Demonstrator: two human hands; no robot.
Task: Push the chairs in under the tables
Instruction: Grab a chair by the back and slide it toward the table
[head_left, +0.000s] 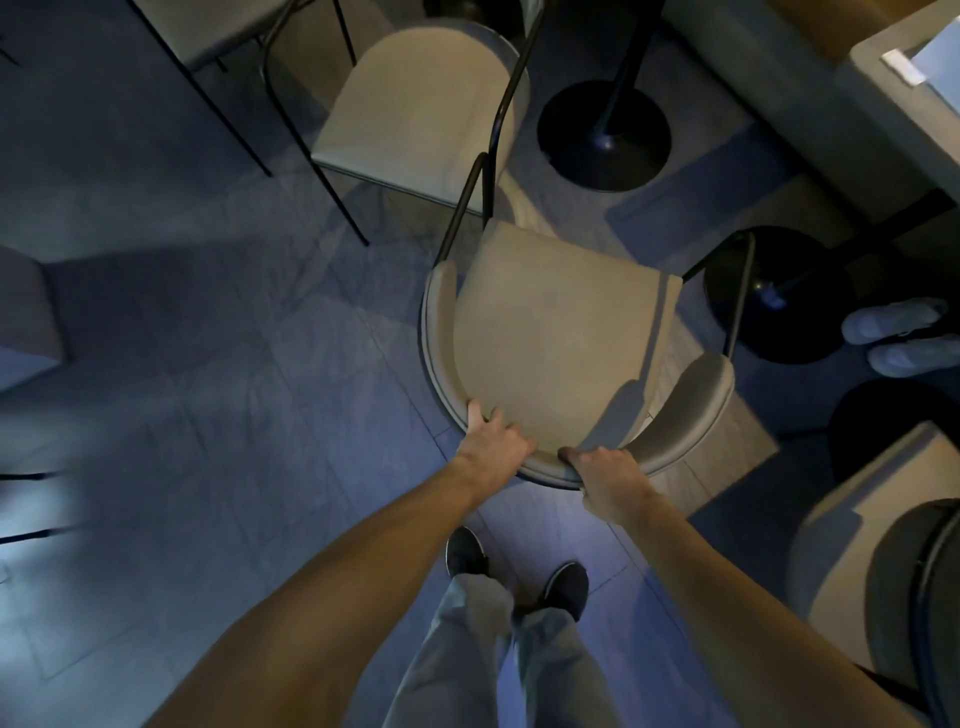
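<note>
A beige padded chair (561, 332) with a curved backrest and a thin black metal frame stands on the floor right in front of me. My left hand (493, 441) grips the backrest's top edge, fingers curled over onto the inner side. My right hand (605, 475) grips the same rim just to the right. The chair's seat points toward a black round table base (605, 135) and the grey table edge (893, 119) at the upper right. My own feet stand just behind the chair.
A second beige chair (415, 109) stands beyond it at the top centre. Another black table base (779, 296) sits to the right, with someone's light shoes (904, 338) beside it. A further chair (883, 561) fills the lower right. Tiled floor spreads to the left.
</note>
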